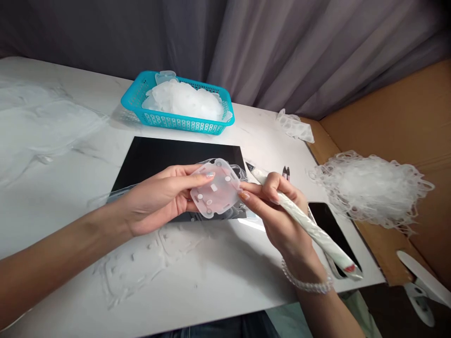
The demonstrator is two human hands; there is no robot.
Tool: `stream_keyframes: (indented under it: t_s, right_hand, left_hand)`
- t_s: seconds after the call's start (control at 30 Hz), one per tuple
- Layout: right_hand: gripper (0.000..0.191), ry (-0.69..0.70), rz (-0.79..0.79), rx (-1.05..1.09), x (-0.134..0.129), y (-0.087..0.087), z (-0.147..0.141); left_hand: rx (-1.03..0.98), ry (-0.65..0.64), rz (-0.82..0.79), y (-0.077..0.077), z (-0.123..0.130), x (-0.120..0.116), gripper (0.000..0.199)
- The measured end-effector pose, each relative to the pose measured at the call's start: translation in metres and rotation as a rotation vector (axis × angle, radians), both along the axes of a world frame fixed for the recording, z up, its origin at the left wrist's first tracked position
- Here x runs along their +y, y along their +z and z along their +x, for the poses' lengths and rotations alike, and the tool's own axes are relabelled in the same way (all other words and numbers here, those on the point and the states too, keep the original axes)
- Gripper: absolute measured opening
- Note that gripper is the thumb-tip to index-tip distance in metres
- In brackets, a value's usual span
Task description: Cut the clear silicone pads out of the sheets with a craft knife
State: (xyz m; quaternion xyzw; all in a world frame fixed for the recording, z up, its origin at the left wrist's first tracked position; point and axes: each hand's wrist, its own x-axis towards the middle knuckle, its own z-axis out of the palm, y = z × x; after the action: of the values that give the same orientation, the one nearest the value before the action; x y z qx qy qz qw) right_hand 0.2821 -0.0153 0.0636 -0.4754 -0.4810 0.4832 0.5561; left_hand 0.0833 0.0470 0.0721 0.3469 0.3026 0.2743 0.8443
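My left hand (169,197) is closed on a thin, translucent plastic piece (219,199) with wavy edges, small slots and holes. Its thumb lies on top and the fingers are underneath. In my right hand (278,206) is a thick pen-shaped tool (306,223) wrapped in white film, its dark tip pointing up and left. The thumb and index fingertips of that hand touch the right edge of the plastic piece. Beneath both hands lies a flat black panel (162,159). Clear plastic shows behind the held piece, partly hidden by it.
A blue basket (176,123) at the back holds a heap of translucent pieces. Clear sheets (42,122) lie at left, another sheet (137,267) in front. To the right are a phone (329,230), two small black-tipped items (286,172) and a tangle of plastic scraps (373,188) by a cardboard box (398,117).
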Motion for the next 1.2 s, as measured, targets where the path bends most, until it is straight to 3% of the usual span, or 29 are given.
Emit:
stream_keyframes:
  t_s: [0.23,0.43,0.8,0.97,1.03,1.2]
  right_hand:
    - [0.044,-0.009,-0.025,-0.006,0.000,0.001,0.000]
    - [0.043,0.010,-0.062,0.068,0.004,-0.002,-0.001]
    - [0.041,-0.044,-0.051,0.135,0.008,-0.003,0.006]
    - [0.041,-0.182,0.024,0.050,0.009,-0.005,0.002]
    - [0.040,-0.227,0.078,-0.042,0.006,-0.007,-0.004]
    - [0.038,0.015,0.056,-0.184,-0.003,-0.009,-0.016]
  left_hand:
    - [0.012,-0.002,-0.008,-0.001,0.001,0.000,0.023]
    - [0.073,-0.098,0.077,-0.002,0.000,-0.002,0.029]
    - [0.151,-0.130,0.132,0.007,-0.011,0.005,0.035]
    - [0.137,0.070,-0.018,0.000,-0.008,0.006,0.050]
    - [0.081,0.088,-0.106,-0.004,-0.006,0.006,0.052]
    - [0.024,-0.037,-0.103,-0.009,-0.001,0.001,0.030]
